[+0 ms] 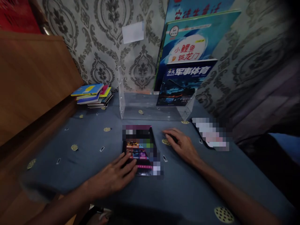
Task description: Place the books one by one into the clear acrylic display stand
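Laying left hand (117,172) over lower left of thin, glossy black-and-pink rectangular book (140,145), flat on grey-blue patterned tablecloth (89,165); touching with spread fingers, not gripping. Holding nothing visible in right hand (184,145), with loosely curled fingers, just right of book, apart from it; unable to tell whether touching cloth. Noting farther right a flat, dark-edged object (206,131), pixelated, unidentifiable. Seeing beyond book a clear acrylic rack (145,112), bearing toward its right side a dark-blue magazine (180,87), behind that a taller teal picture book (199,37), then a bright-blue book (217,4). Judging as partway: three already upright in rack; black-and-pink one not yet in it. Spotting at left rear a messy multicoloured stack of books (93,97), also outside rack; unable to tell whether involved. Ending at grey damask wallpaper (112,18), with white paper rectangle (132,32) on it.
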### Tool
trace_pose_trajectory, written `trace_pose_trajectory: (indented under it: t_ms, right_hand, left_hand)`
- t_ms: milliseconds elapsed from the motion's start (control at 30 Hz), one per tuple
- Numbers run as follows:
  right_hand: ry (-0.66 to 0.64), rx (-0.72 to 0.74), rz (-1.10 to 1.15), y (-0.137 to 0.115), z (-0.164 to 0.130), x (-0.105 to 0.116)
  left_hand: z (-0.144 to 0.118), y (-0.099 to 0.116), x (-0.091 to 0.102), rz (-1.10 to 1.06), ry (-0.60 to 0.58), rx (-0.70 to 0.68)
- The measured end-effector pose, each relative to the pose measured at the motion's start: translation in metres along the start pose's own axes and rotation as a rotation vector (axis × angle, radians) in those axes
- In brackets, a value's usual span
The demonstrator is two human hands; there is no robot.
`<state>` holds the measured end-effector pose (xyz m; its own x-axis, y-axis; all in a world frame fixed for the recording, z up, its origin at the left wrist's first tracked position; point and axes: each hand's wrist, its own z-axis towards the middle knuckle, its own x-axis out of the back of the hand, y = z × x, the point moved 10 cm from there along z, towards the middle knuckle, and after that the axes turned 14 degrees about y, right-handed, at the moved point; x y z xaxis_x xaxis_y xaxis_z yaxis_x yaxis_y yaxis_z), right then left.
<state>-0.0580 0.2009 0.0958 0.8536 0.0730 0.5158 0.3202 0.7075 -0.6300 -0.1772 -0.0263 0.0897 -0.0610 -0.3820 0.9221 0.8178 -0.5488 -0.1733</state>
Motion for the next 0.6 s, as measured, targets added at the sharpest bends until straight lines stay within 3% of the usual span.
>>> trace_pose_trajectory:
  t_ms: [133, 233, 300, 400, 500, 600]
  right_hand:
    - [0.059, 0.122, 0.003, -0.016, -0.001, 0.008]
    - [0.033, 0.237, 0.006, -0.032, -0.005, -0.001]
    - [-0.024, 0.314, 0.0, -0.044, -0.009, -0.017]
    - [-0.14, 0.385, -0.045, -0.059, -0.012, -0.052]
    - [-0.279, 0.414, -0.156, -0.068, -0.01, -0.089]
    - [-0.354, 0.421, -0.255, -0.067, -0.003, -0.108]
  left_hand:
    - [0.031, -0.014, -0.022, -0.117, -0.025, 0.01]
    - [0.049, -0.027, -0.02, -0.262, 0.05, 0.005]
    - [0.061, -0.044, -0.016, -0.324, 0.106, 0.051]
    - [0.079, -0.09, -0.018, -0.263, 0.175, 0.26]
    - [0.089, -0.133, -0.031, -0.2, 0.209, 0.459]
    - [0.094, -0.15, -0.051, -0.236, 0.214, 0.498]
